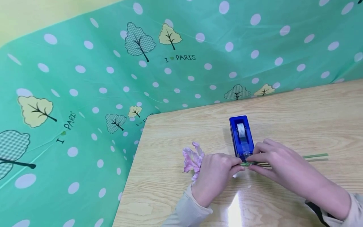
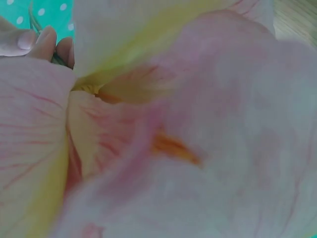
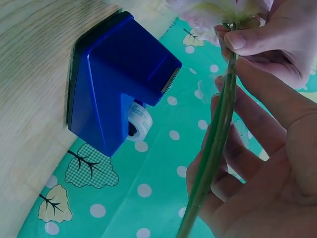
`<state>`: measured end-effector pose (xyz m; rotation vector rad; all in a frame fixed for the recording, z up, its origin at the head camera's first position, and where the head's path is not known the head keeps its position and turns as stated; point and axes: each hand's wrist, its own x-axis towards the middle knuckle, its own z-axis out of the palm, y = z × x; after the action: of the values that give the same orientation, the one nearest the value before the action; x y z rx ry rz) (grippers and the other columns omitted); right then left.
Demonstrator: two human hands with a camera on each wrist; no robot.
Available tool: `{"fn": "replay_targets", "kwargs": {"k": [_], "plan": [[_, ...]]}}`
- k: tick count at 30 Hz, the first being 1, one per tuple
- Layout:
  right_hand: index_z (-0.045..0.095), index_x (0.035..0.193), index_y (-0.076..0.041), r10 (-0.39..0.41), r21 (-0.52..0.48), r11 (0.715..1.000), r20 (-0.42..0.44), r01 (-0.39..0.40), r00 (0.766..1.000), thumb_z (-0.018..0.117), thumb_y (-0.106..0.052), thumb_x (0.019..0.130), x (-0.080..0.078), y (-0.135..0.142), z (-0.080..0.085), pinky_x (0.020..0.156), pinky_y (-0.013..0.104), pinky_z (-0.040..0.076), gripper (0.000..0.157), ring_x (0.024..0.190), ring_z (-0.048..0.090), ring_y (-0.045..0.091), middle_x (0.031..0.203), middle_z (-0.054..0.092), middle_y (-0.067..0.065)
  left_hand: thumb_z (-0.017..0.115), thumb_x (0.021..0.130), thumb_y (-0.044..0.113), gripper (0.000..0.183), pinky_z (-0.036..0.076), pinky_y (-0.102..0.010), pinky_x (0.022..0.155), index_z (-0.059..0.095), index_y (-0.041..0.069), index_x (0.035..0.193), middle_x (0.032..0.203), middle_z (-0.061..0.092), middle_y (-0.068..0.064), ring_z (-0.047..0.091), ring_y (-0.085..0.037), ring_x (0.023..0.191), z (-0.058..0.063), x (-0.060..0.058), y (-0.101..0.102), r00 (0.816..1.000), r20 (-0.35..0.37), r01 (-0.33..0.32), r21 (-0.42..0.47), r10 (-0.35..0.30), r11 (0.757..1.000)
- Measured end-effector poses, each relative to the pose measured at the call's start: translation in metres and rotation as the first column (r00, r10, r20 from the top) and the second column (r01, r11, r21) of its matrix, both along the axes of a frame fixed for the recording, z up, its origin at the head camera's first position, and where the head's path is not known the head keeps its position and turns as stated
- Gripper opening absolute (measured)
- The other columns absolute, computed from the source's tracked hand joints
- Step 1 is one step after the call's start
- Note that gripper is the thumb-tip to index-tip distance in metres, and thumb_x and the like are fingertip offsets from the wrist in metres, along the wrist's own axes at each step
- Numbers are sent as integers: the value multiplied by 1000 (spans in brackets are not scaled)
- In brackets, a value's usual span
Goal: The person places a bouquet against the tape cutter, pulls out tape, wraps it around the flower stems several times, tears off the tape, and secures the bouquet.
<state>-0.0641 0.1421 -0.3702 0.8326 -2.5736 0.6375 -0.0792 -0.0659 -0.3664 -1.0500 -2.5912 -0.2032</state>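
Observation:
Pink-and-white flowers (image 1: 192, 160) with long green stems (image 3: 210, 153) lie sideways between both hands. My left hand (image 1: 216, 171) pinches the stems just below the blossoms; petals (image 2: 237, 129) fill most of the left wrist view. Close beside it, my right hand (image 1: 279, 160) pinches the same stems between thumb and fingers, and their free ends (image 1: 314, 155) stick out to the right. A faint clear strip, apparently tape (image 3: 205, 91), shows by the right fingers. Just behind the hands stands a blue tape dispenser (image 1: 234, 135) holding a tape roll (image 1: 241, 130).
The wooden table (image 1: 158, 151) ends at the left along a slanting edge. Behind it and to its left hangs a green dotted cloth (image 1: 187, 75) printed with trees. A bright reflection lies on the tabletop in front of the hands.

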Motion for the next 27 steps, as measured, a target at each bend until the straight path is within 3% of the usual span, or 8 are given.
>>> {"fn": "replay_targets", "kwargs": {"k": [7,13,19,23,27], "plan": [[79,98,-21,0,7,1000,13,0,1000,86,-23,74,-1,0,-1,64,26,52,25,80,53,3,90,65,-18,74,86,40,15,48,-9,62,79,27,91,87,75,15,68,4,71,0,0,-1,1000,14,8,13,-8,1000],[76,105,-25,0,-47,999,118,5,993,82,-23,81,-1,0,-1,73,34,57,24,90,66,10,100,70,-15,75,86,39,14,49,-10,63,79,27,92,88,76,15,69,4,74,1,0,-1,1000,19,7,7,-7,1000],[74,99,-32,15,-78,997,179,-1,984,73,-19,90,-4,1,-2,77,34,56,16,92,64,6,98,66,-23,77,84,39,13,48,-9,60,79,28,90,86,75,16,68,4,71,2,1,0,1000,18,1,-3,-1,1000],[74,103,-30,33,-67,998,260,-16,965,71,-28,93,-6,2,-4,80,37,56,11,98,65,10,104,67,-19,76,85,39,12,47,-10,59,79,29,90,86,75,18,68,4,71,3,0,-2,1000,-6,-5,-8,5,1000],[74,104,-28,49,-54,998,289,-35,956,72,-37,91,-7,2,-7,78,34,56,16,97,65,10,105,67,-18,75,86,39,11,47,-11,57,79,30,89,86,74,19,68,4,70,4,0,-3,1000,-28,-7,-5,7,1000]]}}
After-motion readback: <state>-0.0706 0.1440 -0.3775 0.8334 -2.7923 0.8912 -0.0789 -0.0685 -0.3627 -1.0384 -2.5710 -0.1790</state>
